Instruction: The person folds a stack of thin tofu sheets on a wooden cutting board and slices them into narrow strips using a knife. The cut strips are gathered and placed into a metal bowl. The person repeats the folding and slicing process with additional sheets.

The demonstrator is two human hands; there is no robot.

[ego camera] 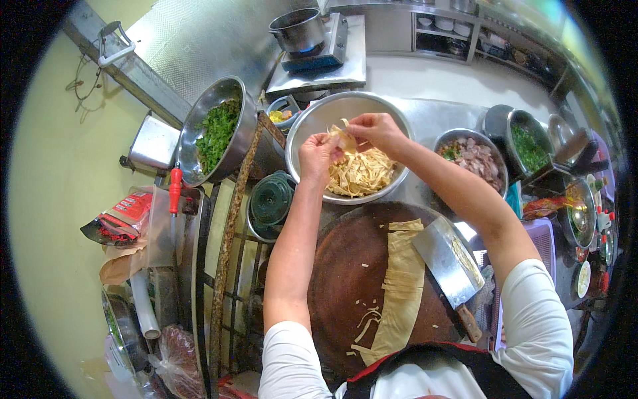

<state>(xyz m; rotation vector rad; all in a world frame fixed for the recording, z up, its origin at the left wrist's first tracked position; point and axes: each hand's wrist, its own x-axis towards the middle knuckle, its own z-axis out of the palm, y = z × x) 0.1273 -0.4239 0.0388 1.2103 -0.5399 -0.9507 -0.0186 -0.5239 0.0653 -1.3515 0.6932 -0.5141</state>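
Both of my hands are over a large steel bowl [319, 117] partly filled with pale yellow strips [361, 172], which look like cut tofu skin. Between the fingers of my left hand [319, 154] and my right hand [379, 132] is a small tangle of strips [344, 139]. Below the bowl lies a round wooden chopping block [339, 274]. A long folded tofu-skin sheet [403, 289] rests on it, its upper part sliced across. To the right of the sheet a Chinese cleaver [446, 262] lies flat, scraps sticking to its blade.
A bowl of chopped greens [237, 164] stands left, near a red-handled sharpening steel [175, 192]. On the right are a bowl of sliced meat [476, 157] and a pot of greens [528, 147]. A pot [297, 32] sits over a blue flame on a gas stove [314, 60] at the back.
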